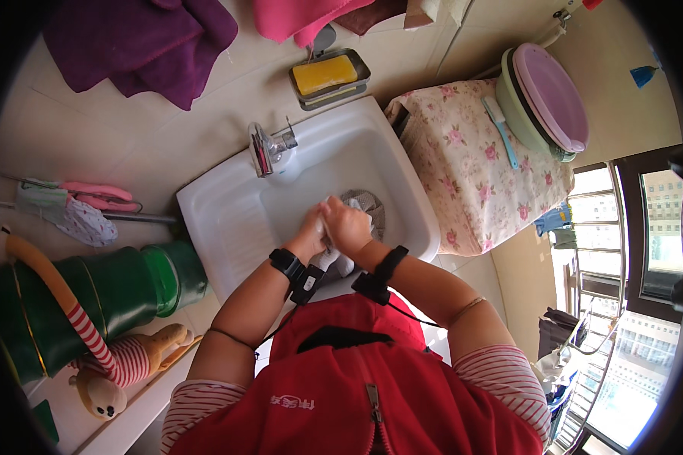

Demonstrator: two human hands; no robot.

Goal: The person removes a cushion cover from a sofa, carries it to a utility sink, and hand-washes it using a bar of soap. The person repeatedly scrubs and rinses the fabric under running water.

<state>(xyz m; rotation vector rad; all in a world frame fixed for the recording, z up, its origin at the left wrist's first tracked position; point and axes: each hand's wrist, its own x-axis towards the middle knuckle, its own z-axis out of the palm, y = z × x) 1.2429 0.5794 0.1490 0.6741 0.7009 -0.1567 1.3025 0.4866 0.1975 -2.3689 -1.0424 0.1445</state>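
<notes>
Both hands are together over the basin of a white ceramic sink (pixel 230 219). My left hand (pixel 310 234) and my right hand (pixel 346 224) are closed against each other on a wet white cloth (pixel 341 261), which hangs below them towards the sink's near edge. Most of what lies between the palms is hidden. A grey-brown knitted fabric (pixel 374 209) lies in the basin just beyond my right hand. The chrome faucet (pixel 264 151) stands at the back of the sink; whether water runs from it cannot be told.
Yellow bar soap (pixel 325 74) rests in a wall-mounted soap dish (pixel 301 105). At right, a flowered cover (pixel 472 187) bears a blue-handled brush (pixel 507 142) and stacked plastic basins (pixel 552 96). Left are a green cylindrical container (pixel 114 290) and a plush toy (pixel 148 352). Purple cloth (pixel 148 51) hangs above.
</notes>
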